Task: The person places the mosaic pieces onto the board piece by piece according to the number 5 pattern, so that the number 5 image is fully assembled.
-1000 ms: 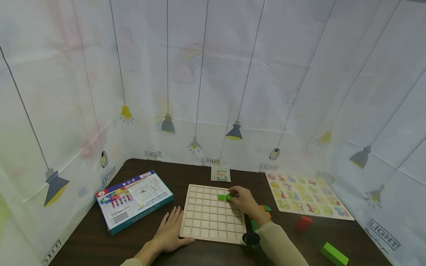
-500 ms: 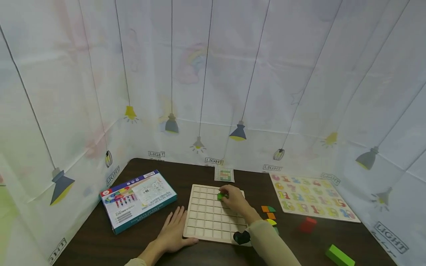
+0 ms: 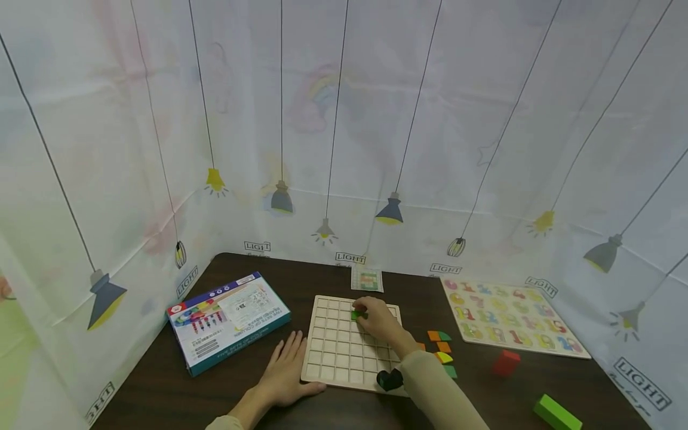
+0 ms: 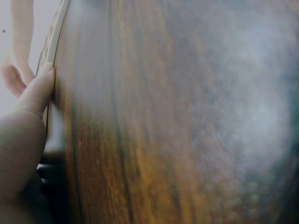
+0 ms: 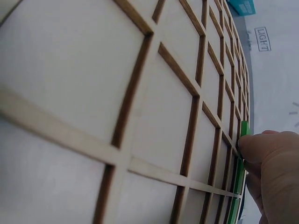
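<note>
A pale wooden grid board [image 3: 333,361] lies on the dark table. At its far side my right hand [image 3: 379,321] pinches a small green tile [image 5: 245,128] between thumb and fingers. In the right wrist view, more green tiles [image 5: 239,177] sit in the board's cells beneath the hand. My left hand [image 3: 285,373] lies with straight fingers on the table at the board's left edge. Its thumb [image 4: 39,91] touches the board's rim in the left wrist view. The right hand covers part of the far rows.
A boxed toy set [image 3: 228,322] lies to the left. Behind the board is a small pattern card [image 3: 367,279]. Several orange, yellow and green tiles [image 3: 443,346] lie right of it, near a number board [image 3: 507,316], a red block [image 3: 506,362] and a green block [image 3: 557,412].
My right hand has shifted left along the far part of the board, uncovering loose tiles to its right. The left hand stays in place. The head view has turned slightly.
</note>
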The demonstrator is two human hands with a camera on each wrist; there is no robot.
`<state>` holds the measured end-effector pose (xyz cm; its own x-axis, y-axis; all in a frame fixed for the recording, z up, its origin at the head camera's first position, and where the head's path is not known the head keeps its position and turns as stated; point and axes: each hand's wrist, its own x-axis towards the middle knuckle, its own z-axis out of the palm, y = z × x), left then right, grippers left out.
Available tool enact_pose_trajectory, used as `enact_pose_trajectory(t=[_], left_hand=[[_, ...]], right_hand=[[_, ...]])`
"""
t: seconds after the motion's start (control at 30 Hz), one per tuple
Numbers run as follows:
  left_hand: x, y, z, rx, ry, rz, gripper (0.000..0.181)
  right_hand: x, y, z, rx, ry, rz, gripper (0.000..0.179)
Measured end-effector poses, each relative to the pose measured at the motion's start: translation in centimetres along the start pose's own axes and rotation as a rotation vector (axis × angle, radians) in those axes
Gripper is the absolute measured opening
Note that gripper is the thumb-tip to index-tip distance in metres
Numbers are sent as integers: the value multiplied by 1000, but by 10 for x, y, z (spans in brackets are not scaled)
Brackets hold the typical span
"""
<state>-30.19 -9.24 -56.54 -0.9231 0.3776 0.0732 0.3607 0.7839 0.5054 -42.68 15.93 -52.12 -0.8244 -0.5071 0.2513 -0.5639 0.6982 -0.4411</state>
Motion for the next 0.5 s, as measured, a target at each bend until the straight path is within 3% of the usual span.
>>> enact_pose_trajectory(t=[0.5], left_hand=[[1,-4,4,7,14,7,115]], right_hand=[[4,1,-1,-31,-27,8,27]])
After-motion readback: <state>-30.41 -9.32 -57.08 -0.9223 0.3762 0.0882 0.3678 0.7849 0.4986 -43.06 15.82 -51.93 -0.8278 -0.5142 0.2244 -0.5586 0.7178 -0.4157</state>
